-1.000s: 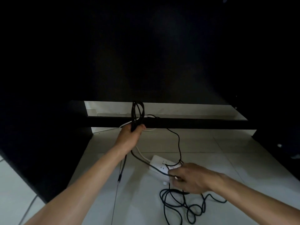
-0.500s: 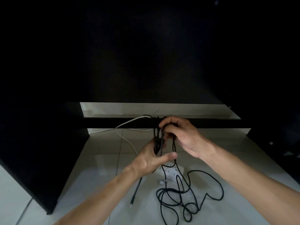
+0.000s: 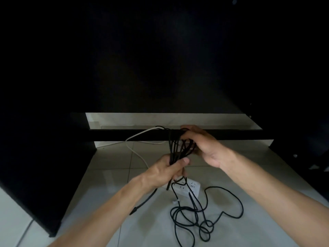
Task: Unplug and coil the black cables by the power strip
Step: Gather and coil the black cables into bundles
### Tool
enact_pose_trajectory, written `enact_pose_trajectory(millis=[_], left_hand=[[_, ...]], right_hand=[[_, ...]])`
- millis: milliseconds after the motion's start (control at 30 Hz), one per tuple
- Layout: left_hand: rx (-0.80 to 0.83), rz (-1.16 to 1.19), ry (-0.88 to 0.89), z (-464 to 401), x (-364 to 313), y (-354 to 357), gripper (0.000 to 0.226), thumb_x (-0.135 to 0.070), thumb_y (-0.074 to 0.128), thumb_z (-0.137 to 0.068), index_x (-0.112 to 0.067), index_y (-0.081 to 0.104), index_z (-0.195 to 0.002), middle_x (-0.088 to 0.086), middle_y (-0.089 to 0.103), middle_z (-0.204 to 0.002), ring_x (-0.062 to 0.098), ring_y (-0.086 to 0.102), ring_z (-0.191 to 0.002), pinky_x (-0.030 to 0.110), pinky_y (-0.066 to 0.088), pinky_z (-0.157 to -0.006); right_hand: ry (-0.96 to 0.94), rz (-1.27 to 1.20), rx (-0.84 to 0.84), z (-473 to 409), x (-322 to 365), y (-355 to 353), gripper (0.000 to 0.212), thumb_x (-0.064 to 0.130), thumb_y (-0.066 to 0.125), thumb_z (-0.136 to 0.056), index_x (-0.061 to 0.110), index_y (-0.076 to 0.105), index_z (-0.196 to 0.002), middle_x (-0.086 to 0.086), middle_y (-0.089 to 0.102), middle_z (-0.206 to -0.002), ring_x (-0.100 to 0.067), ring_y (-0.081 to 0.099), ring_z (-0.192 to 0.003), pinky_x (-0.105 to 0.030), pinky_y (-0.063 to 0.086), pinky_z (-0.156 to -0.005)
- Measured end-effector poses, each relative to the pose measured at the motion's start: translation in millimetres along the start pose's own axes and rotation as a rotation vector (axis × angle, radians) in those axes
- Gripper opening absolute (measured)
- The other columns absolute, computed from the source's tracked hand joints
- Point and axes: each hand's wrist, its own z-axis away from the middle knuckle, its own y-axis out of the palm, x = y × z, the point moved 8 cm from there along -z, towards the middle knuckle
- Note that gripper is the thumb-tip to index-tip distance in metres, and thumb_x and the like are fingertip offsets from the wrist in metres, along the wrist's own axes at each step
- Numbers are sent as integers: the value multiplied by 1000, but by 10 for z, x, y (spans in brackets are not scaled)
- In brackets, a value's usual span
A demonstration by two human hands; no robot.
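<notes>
The left hand point(image 3: 170, 169) is gripping the lower end of a bundle of black cable loops point(image 3: 178, 148), thumb pressed across the strands just below the middle of the frame. The right hand point(image 3: 201, 145) is sitting a little higher and to the right, its fingers curled into the top of the same loops, holding them taut so the bundle is running nearly upright between the two hands, leaning slightly to the right at the top.

Below the hands, the slack of the black cable point(image 3: 204, 220) is trailing down past the left hand and lying in loose, overlapping curls on the tiled floor point(image 3: 249, 175) at lower centre and lower right. That uncoiled length is lying directly under and somewhat right of the hands, so the right hand looks the better placed to reach down and draw up the next loop, while the left is serving as the anchor.

The white power strip point(image 3: 185, 188) is resting on the floor just beneath the left hand, black leads crossing it; whether any plug is seated in it I cannot tell. A white cord point(image 3: 137, 138) is arcing away toward centre left, under a dark crossbar point(image 3: 249, 135). Another black lead point(image 3: 144, 202) is running under the left forearm toward lower left.
</notes>
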Motion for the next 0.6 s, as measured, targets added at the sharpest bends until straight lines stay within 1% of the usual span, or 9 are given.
enact_pose_trajectory(millis=[33,67,167,267,367,433,467,533,600], left_hand=[[52,65,-44,18,21,35,27,-33,45,-102,-14,62,-94,-9,38,-51,18,66,-73,23,53,-78],[104,133,-93,40,47,71,26,-33,45,-101,-15,63,-102,-8,37,-51,18,66,-72,23,54,-79],[204,289,-183,88,106,131,27,-32,51,-99,-13,64,-112,-5,38,-56,10,45,-54,24,48,-63],[216,354,-205,94,146,156,26,-31,54,-97,-12,65,-110,-6,42,-58,8,37,-51,24,43,-59],[202,337,-211,83,137,148,21,-30,60,-94,-14,68,-105,-5,51,-67,12,54,-65,27,50,-74],[199,251,-191,66,107,96,16,-29,61,-93,-15,68,-88,-2,59,-75,17,67,-85,25,50,-89],[210,201,-180,63,90,76,19,-29,61,-93,-14,64,-82,-1,60,-76,18,68,-90,26,50,-94],[236,154,-177,57,78,57,22,-32,63,-92,-13,61,-83,-1,61,-75,19,68,-84,37,49,-100],[210,203,-191,59,123,-8,20,-32,67,-90,-13,61,-89,0,60,-73,17,62,-70,47,52,-94]], right_hand=[[44,-96,94,13,-30,54,36,7,59,-90,8,63,-125,-11,67,-103,-21,62,-92,-34,50,-81],[67,-164,167,38,-36,93,36,4,55,-91,2,61,-127,-14,65,-103,-23,62,-89,-34,50,-79],[96,-190,280,91,-44,121,36,1,49,-94,0,61,-128,-11,67,-95,-19,61,-80,-29,51,-73],[53,-113,297,110,-35,162,31,6,55,-96,5,63,-126,-3,71,-91,-19,59,-74,-24,54,-62],[-62,-11,223,82,16,176,27,14,63,-94,10,67,-121,6,73,-84,-12,51,-59,-21,47,-52],[-97,-13,201,63,28,181,25,13,61,-96,8,66,-120,8,66,-69,-7,41,-47,-23,43,-51],[-102,-23,201,60,29,189,25,12,59,-97,7,65,-120,7,63,-68,-6,38,-45,-24,43,-52],[-87,-92,227,61,36,197,26,8,58,-97,5,64,-122,3,59,-75,-6,35,-45,-26,46,-54],[-55,-200,266,61,55,203,29,4,57,-96,5,62,-125,-3,60,-86,-6,37,-44,-27,50,-55]])
